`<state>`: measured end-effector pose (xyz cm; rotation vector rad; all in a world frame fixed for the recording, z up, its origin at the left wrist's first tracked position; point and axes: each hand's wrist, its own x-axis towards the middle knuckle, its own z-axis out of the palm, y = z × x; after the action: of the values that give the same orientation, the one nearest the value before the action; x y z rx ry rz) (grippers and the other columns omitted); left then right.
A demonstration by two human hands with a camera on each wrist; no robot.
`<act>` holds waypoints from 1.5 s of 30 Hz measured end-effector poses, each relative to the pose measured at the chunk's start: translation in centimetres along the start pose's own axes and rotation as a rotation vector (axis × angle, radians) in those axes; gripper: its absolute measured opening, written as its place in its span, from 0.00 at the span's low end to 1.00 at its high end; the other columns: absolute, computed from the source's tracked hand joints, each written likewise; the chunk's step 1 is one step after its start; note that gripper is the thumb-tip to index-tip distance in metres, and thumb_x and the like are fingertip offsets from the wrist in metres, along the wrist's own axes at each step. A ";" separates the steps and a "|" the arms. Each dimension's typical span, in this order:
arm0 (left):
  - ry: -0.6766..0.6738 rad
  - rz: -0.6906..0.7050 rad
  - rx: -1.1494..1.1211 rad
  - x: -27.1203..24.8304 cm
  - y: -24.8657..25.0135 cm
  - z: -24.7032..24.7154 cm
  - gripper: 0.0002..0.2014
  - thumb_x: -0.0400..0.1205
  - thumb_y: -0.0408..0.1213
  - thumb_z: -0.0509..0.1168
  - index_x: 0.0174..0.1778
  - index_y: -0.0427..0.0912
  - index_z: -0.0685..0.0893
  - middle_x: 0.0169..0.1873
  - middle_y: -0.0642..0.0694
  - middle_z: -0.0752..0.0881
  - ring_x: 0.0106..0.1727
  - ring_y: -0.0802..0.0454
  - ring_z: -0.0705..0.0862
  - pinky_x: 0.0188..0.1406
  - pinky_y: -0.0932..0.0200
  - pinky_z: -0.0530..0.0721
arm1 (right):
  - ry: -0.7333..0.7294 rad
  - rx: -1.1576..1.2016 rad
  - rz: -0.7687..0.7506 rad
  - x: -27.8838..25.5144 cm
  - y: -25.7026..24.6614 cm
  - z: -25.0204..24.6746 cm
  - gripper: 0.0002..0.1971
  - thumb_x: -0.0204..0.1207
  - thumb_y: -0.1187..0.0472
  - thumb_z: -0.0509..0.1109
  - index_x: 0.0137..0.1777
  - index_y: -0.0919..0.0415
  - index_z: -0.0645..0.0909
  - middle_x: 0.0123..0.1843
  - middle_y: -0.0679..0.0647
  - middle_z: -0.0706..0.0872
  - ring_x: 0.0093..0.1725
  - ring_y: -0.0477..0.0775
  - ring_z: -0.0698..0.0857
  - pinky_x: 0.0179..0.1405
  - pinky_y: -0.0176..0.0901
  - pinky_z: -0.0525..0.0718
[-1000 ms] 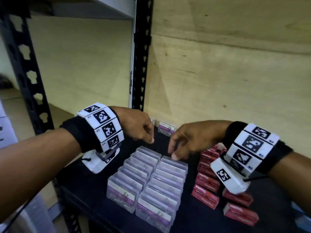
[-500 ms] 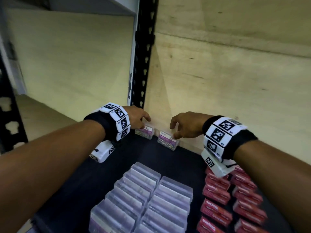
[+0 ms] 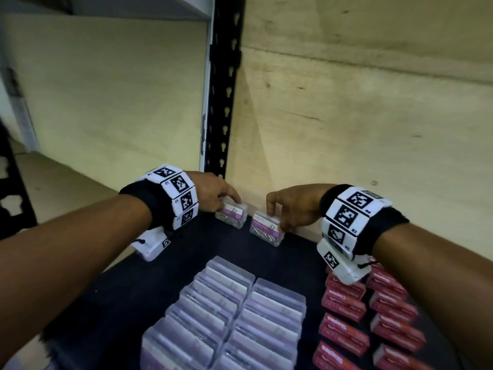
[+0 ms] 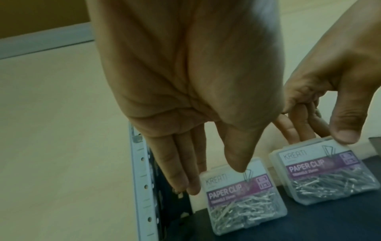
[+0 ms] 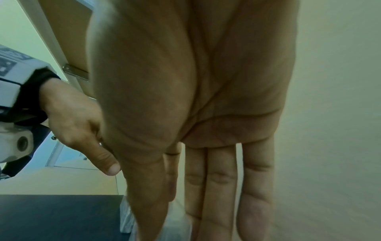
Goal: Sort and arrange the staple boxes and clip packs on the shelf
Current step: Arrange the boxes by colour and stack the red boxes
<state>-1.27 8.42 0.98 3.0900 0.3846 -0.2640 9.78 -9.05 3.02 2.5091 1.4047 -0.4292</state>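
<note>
Two clear clip packs full of silver paper clips sit at the shelf's [image 3: 133, 303] far edge: my left hand [image 3: 213, 192] grasps the left pack [image 3: 231, 214] with its fingers [image 4: 181, 171], my right hand [image 3: 293, 206] pinches the right pack [image 3: 265, 231].

Both hands are now at the back of the black shelf [image 3: 298, 252], away from the rows in front. The left hand [image 3: 213, 190] pinches a clear plastic paper-clip box with a purple label [image 3: 231, 214]; the right hand [image 3: 293, 204] pinches the matching clear paper-clip box [image 3: 265, 231] just beside it, both by the wooden back wall [image 3: 360, 116].
</note>
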 end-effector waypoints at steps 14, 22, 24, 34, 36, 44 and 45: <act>-0.160 0.055 -0.013 -5.6 4.5 -1.4 0.19 0.87 0.46 0.59 0.75 0.65 0.75 0.70 0.54 0.80 0.69 0.53 0.76 0.68 0.59 0.72 | -0.125 0.142 -0.049 -5.2 -0.7 1.8 0.15 0.80 0.58 0.71 0.64 0.46 0.73 0.53 0.54 0.93 0.50 0.53 0.91 0.65 0.56 0.84; -0.188 0.054 -0.025 -8.4 6.0 -1.4 0.19 0.87 0.47 0.59 0.74 0.66 0.76 0.70 0.57 0.80 0.70 0.55 0.76 0.66 0.61 0.70 | -0.149 0.223 -0.067 -8.4 -1.0 2.6 0.16 0.81 0.60 0.71 0.67 0.46 0.75 0.59 0.55 0.91 0.52 0.52 0.89 0.66 0.55 0.84; -0.201 0.049 -0.036 -8.9 6.3 -1.4 0.18 0.87 0.48 0.60 0.73 0.66 0.76 0.70 0.57 0.80 0.70 0.55 0.76 0.62 0.62 0.69 | -0.158 0.241 -0.076 -9.1 -1.2 2.7 0.17 0.81 0.61 0.71 0.67 0.47 0.74 0.60 0.54 0.90 0.53 0.52 0.88 0.67 0.54 0.83; -0.233 0.079 0.008 -10.7 7.4 -1.5 0.19 0.87 0.48 0.60 0.74 0.66 0.75 0.69 0.58 0.81 0.69 0.56 0.77 0.66 0.61 0.71 | -0.206 0.248 -0.108 -11.0 -1.6 2.9 0.18 0.81 0.59 0.72 0.68 0.46 0.75 0.59 0.51 0.90 0.53 0.49 0.88 0.68 0.54 0.81; -0.240 0.086 0.006 -11.0 7.7 -1.5 0.18 0.87 0.48 0.60 0.73 0.67 0.76 0.69 0.57 0.81 0.68 0.56 0.78 0.70 0.57 0.73 | -0.219 0.255 -0.110 -11.4 -1.6 3.0 0.18 0.82 0.59 0.72 0.69 0.47 0.74 0.59 0.51 0.90 0.55 0.50 0.88 0.69 0.53 0.81; -0.254 0.062 0.010 -12.0 8.2 -1.6 0.20 0.87 0.49 0.58 0.76 0.66 0.72 0.71 0.57 0.79 0.71 0.55 0.76 0.72 0.56 0.72 | -0.185 0.238 -0.129 -12.2 -1.2 3.3 0.19 0.82 0.55 0.71 0.71 0.44 0.75 0.61 0.48 0.90 0.60 0.50 0.87 0.70 0.52 0.78; -0.244 0.054 0.010 -12.2 8.5 -1.6 0.21 0.87 0.50 0.58 0.78 0.65 0.70 0.73 0.56 0.77 0.72 0.55 0.75 0.72 0.56 0.71 | -0.167 0.232 -0.133 -12.5 -1.1 3.3 0.19 0.82 0.53 0.71 0.72 0.43 0.76 0.60 0.46 0.90 0.60 0.49 0.87 0.69 0.50 0.78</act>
<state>-10.55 -2.66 4.57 3.0207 0.2919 -0.6335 2.17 -19.50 4.49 2.4897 1.5384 -0.8525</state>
